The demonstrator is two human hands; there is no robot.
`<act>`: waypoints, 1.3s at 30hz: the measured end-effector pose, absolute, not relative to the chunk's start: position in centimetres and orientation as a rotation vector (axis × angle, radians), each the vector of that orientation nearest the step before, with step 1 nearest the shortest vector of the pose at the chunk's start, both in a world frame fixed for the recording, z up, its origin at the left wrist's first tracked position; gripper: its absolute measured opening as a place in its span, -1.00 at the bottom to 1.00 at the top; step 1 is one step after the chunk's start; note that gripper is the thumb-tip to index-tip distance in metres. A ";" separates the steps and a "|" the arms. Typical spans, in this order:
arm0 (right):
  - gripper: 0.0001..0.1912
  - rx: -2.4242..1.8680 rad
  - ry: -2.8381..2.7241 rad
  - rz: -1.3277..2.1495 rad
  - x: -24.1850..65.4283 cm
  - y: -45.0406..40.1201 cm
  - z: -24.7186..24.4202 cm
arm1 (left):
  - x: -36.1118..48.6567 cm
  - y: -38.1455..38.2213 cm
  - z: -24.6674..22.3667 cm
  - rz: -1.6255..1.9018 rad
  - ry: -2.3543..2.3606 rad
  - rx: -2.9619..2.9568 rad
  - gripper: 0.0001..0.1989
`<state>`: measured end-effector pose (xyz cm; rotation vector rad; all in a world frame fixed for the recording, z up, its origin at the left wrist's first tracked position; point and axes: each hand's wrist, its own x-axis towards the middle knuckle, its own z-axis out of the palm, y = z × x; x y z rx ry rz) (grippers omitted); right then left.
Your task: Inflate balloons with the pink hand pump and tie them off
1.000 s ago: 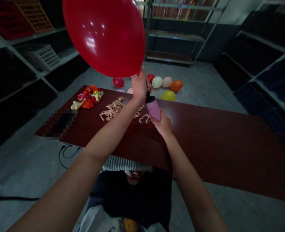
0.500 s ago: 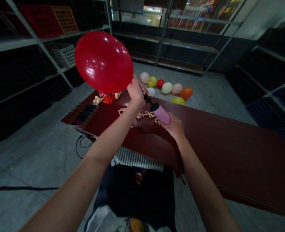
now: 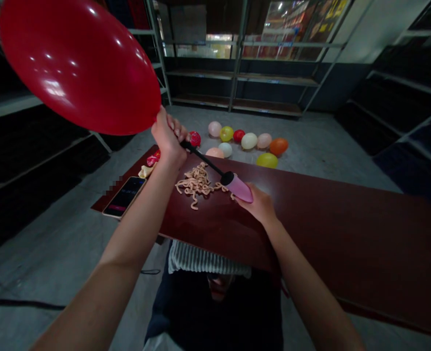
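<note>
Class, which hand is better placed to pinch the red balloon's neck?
Probably the left: the left hand grips the balloon at its neck, by the black tube, while the right hand sits farther off on the pink pump barrel.

Dim room, underexposed overall. Main light comes from the windows [image 3: 284, 48] at the back, with small blown-out patches there. Hard white glare on the red balloon [image 3: 72, 63], soft sheen on the table [image 3: 346, 234]. Shelves [image 3: 405, 102] at the sides crush to near black. Fisheye bends the uprights toward the edges. Nearest forearm [image 3: 102, 297] looks slightly soft.
</note>
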<state>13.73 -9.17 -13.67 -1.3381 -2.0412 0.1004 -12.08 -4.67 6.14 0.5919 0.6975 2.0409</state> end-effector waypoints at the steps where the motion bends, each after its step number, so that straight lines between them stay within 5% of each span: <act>1: -0.46 -1.361 -2.015 0.106 13.9 -9.1 -13.7 | -11.5 -4.5 6.0 2.058 0.687 0.596 -0.52; 18: -0.52 -1.611 -1.794 0.166 14.3 -8.7 -13.2 | 1.8 -1.4 -1.3 1.890 0.853 0.679 -0.48; 39: -0.47 -1.386 -2.076 0.185 13.5 -9.5 -13.3 | -9.2 -4.2 1.3 2.014 0.791 0.506 -0.46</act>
